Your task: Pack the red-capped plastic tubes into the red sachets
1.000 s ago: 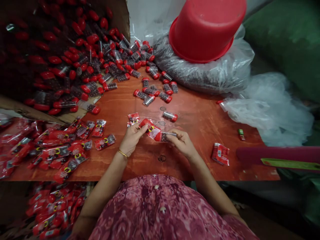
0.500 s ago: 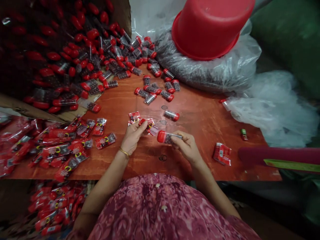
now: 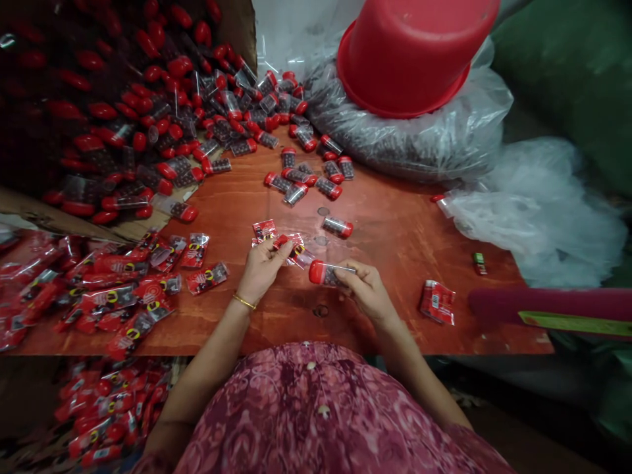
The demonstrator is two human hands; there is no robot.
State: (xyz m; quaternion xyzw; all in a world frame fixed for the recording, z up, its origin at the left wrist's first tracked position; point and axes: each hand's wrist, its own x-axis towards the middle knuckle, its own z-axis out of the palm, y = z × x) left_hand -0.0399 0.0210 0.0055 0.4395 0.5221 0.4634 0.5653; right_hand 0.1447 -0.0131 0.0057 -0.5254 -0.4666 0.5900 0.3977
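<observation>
My left hand [image 3: 261,273] pinches a red printed plastic sleeve [image 3: 297,250] between thumb and fingers, above the table. Its clear end points toward my right hand [image 3: 366,288], which is closed around a small clear tube with a red cap [image 3: 320,272]. Dark pellets show inside the tube, and its cap faces the sleeve. Cap and sleeve end lie close together; I cannot tell whether they touch. Behind the left fingers lies another red printed sleeve [image 3: 265,230]. A single capped tube [image 3: 338,227] rests on its side just beyond my hands.
Loose red-capped tubes [image 3: 296,176] lie farther back, before a box spilling many more. Wrapped tubes [image 3: 113,280] are heaped at left. A red tub [image 3: 419,59] sits on a clear bag [image 3: 424,151]. At right are a red packet stack [image 3: 438,303] and a small green item [image 3: 478,263].
Both hands stay almost in place with the sleeve and the tube. The tube's cap has shifted very slightly; the whole view has moved a few pixels left.
</observation>
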